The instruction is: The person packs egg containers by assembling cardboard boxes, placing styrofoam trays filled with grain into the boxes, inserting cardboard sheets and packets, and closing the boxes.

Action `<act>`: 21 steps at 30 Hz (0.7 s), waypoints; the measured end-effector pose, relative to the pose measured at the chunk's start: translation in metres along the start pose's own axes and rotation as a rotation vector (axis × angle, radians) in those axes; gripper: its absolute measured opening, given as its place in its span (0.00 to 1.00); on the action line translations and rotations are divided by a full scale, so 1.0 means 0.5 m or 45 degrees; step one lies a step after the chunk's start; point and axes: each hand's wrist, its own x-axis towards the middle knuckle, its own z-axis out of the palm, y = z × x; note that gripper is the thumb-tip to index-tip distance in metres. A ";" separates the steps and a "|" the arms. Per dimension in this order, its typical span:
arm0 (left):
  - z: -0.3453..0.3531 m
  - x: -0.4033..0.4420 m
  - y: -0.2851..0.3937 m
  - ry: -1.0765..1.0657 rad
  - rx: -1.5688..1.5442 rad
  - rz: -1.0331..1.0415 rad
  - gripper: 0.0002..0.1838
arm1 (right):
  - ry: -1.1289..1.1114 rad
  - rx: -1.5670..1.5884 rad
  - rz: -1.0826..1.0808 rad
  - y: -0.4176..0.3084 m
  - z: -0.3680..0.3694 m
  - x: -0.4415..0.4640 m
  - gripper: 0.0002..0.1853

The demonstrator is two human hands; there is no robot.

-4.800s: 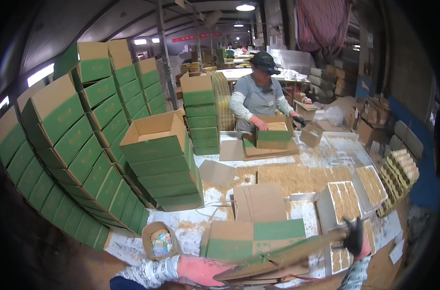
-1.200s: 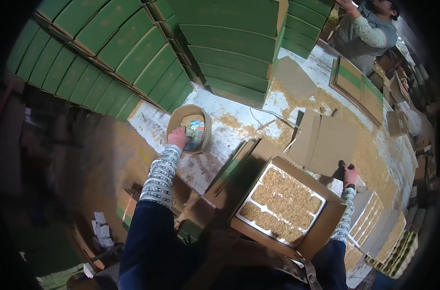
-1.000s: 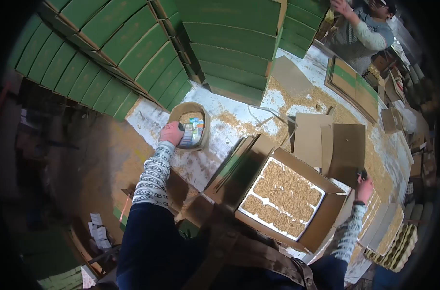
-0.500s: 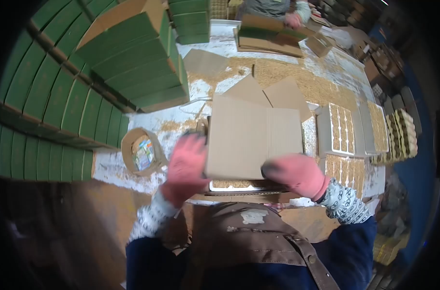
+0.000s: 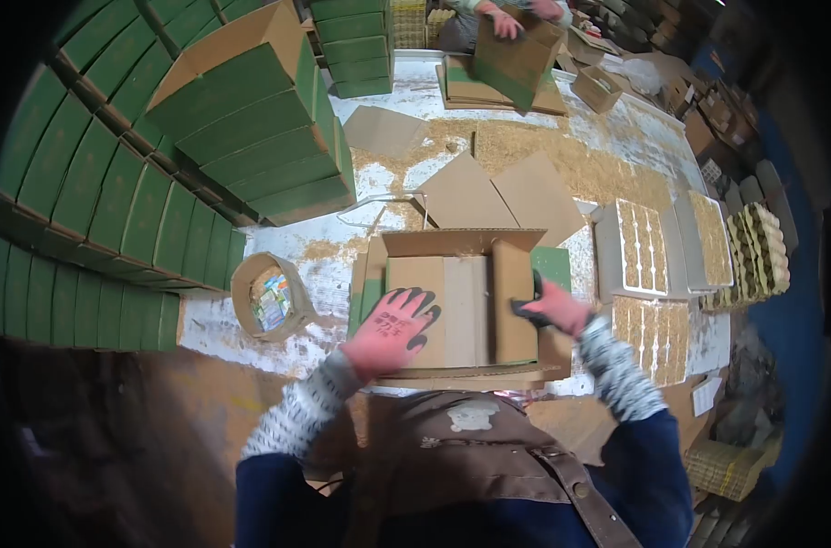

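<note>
An open cardboard carton (image 5: 461, 239) sits on the table in front of me, its far flap standing up. My left hand (image 5: 385, 336), in a pink glove with dark fingertips, lies flat on the carton's left flap (image 5: 417, 274), fingers spread. The right flap (image 5: 514, 306) is tilted inward, and my right hand (image 5: 560, 309) grips its outer edge with the thumb on one side. Between the two flaps shows a strip of paler cardboard (image 5: 465, 310). Green outer faces of the carton show at both sides.
Stacked green cartons (image 5: 251, 137) rise at the left, near a round tub (image 5: 269, 301) holding small packets. White trays with straw-like filling (image 5: 644, 247) and egg trays (image 5: 758, 247) stand at right. Loose cardboard sheets (image 5: 534, 196) lie beyond the carton. Across the table, a co-worker handles a carton (image 5: 520, 64).
The cardboard sheet my hands held over the carton is no longer above it. Side flaps are now folded inward under my hands. The co-worker has raised a carton upright.
</note>
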 end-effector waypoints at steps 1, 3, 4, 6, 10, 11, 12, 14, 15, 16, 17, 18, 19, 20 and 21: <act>-0.007 -0.001 0.004 0.087 0.050 -0.085 0.34 | 0.219 0.049 0.025 0.020 0.048 -0.002 0.44; -0.040 -0.001 0.001 0.239 0.186 -0.222 0.40 | 0.301 0.381 -0.069 -0.035 0.076 -0.016 0.37; -0.007 -0.011 -0.006 0.311 -0.424 -0.419 0.40 | 0.251 0.365 -0.019 -0.025 0.072 -0.018 0.35; 0.097 -0.047 -0.020 0.447 -1.647 -0.759 0.39 | 0.166 0.308 0.050 0.014 0.040 -0.035 0.30; 0.016 -0.003 0.019 0.515 -2.597 -0.929 0.29 | 0.183 0.175 -0.057 0.009 -0.007 -0.022 0.22; 0.045 -0.022 -0.026 0.459 -2.648 -0.743 0.26 | 0.220 0.451 -0.120 -0.009 -0.029 -0.010 0.24; 0.040 -0.001 -0.068 0.480 -2.523 -0.748 0.24 | 0.245 0.733 -0.172 -0.021 -0.054 0.002 0.26; -0.060 0.036 -0.159 0.880 -1.871 -0.251 0.23 | 0.433 0.893 -0.295 -0.138 -0.095 0.046 0.25; -0.094 0.050 -0.225 1.051 -1.629 -0.097 0.23 | 0.612 0.748 -0.350 -0.229 -0.113 0.078 0.22; -0.171 0.039 -0.263 1.393 -1.644 -0.275 0.24 | 0.740 0.814 -0.464 -0.253 -0.137 0.133 0.21; -0.246 0.029 -0.301 1.764 -1.614 -0.479 0.25 | 0.867 0.880 -0.584 -0.276 -0.166 0.190 0.20; -0.322 0.018 -0.339 2.095 -1.543 -0.682 0.27 | 0.528 1.444 -1.000 -0.287 -0.204 0.250 0.22; -0.395 0.010 -0.361 2.294 -0.990 -0.656 0.32 | 0.720 1.107 -1.027 -0.357 -0.230 0.312 0.21; -0.414 -0.028 -0.478 2.398 -0.713 -0.586 0.35 | 0.928 0.778 -1.019 -0.427 -0.257 0.373 0.22; -0.422 -0.050 -0.562 2.458 -0.771 -0.609 0.31 | 0.876 0.840 -1.058 -0.490 -0.248 0.397 0.20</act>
